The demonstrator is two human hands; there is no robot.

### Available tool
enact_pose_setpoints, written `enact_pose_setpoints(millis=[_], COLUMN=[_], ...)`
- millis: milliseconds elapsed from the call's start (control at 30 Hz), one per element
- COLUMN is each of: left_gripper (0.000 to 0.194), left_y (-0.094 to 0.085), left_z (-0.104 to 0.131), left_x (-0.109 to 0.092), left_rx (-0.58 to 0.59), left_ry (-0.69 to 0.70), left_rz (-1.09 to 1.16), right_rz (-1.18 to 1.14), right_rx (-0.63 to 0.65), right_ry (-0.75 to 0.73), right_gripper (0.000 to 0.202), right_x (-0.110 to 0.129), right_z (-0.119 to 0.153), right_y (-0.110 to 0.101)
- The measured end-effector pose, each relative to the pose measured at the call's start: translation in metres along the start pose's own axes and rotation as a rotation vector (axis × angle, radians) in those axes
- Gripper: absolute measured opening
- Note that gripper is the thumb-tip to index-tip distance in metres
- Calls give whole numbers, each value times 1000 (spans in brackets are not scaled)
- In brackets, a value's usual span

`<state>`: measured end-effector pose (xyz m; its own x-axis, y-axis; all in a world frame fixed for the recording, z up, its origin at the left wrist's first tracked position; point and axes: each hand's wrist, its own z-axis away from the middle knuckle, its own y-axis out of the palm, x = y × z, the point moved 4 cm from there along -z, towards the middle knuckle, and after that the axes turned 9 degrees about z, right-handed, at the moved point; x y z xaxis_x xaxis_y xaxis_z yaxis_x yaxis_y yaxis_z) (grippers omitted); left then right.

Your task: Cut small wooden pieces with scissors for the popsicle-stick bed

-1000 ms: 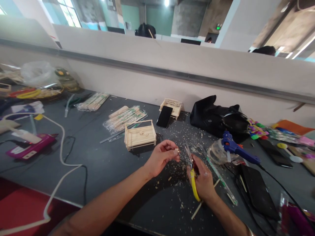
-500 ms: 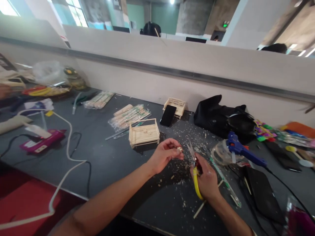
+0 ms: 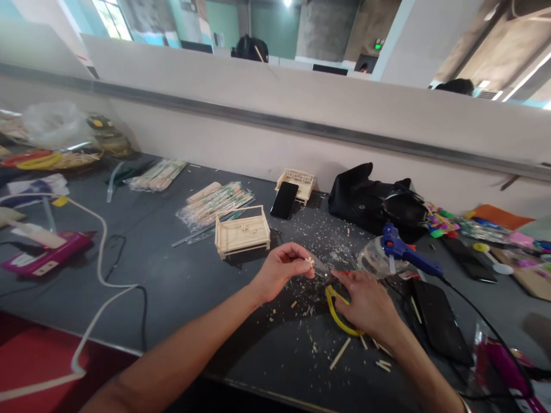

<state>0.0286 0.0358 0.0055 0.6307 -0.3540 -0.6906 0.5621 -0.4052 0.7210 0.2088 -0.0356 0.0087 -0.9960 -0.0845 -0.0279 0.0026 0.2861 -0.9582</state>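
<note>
My left hand pinches a small pale wooden piece, flower-like in shape, between thumb and fingertips. Low over the tabletop, my right hand is palm down on a pair of scissors with yellow handles. Its thumb is at the handle loop and the index finger reaches forward; the other fingers are partly hidden. The scissor blades point toward my left hand. Beyond my left hand stands a miniature frame of wooden sticks, with a couple of small pale pieces on its slatted top.
Wood chips and cut sticks litter the dark table. A black phone leans on a miniature wooden bench. A blue glue gun rests by a clear container. Packs of sticks, a black bag and a white cable lie around.
My right hand has turned palm down and lowered with the scissors, uncovering cut stick pieces near it. My left hand keeps the small piece. The whole view has shifted slightly to the right.
</note>
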Motion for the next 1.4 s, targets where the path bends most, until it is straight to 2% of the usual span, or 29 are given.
enact_pose_setpoints(millis=[133, 200, 333, 467, 767, 967, 1067, 1267, 1400], left_gripper=[26, 27, 29, 29, 31, 27, 26, 30, 32], left_y=[1, 2, 1, -1, -2, -3, -3, -4, 0], left_z=[2, 2, 1, 2, 0, 1, 1, 0, 1], left_x=[2, 4, 8, 10, 10, 11, 12, 10, 6], left_rx=[17, 28, 32, 18, -7, -34, -41, -23, 21], left_ry=[-7, -19, -34, -50, -88, -100, -101, -112, -104], left_rz=[-29, -38, -48, -72, -55, -48, -42, -65, -33], right_rz=[-418, -579, -706, -769, -843, -737, -694, -624, -644], right_rx=[-152, -189, -166, -149, -194, -394, -444, -489, -466], right_ry=[109, 119, 124, 130, 125, 11, -1, 56, 252], right_gripper=[32, 28, 19, 16, 13, 13, 13, 13, 13], right_x=[14, 25, 41, 44, 45, 48, 52, 54, 37], right_z=[-10, -18, -27, -25, -24, -20, -17, -14, -17], right_y=[-36, -46, -48, -40, -29, -30, -29, -25, -19])
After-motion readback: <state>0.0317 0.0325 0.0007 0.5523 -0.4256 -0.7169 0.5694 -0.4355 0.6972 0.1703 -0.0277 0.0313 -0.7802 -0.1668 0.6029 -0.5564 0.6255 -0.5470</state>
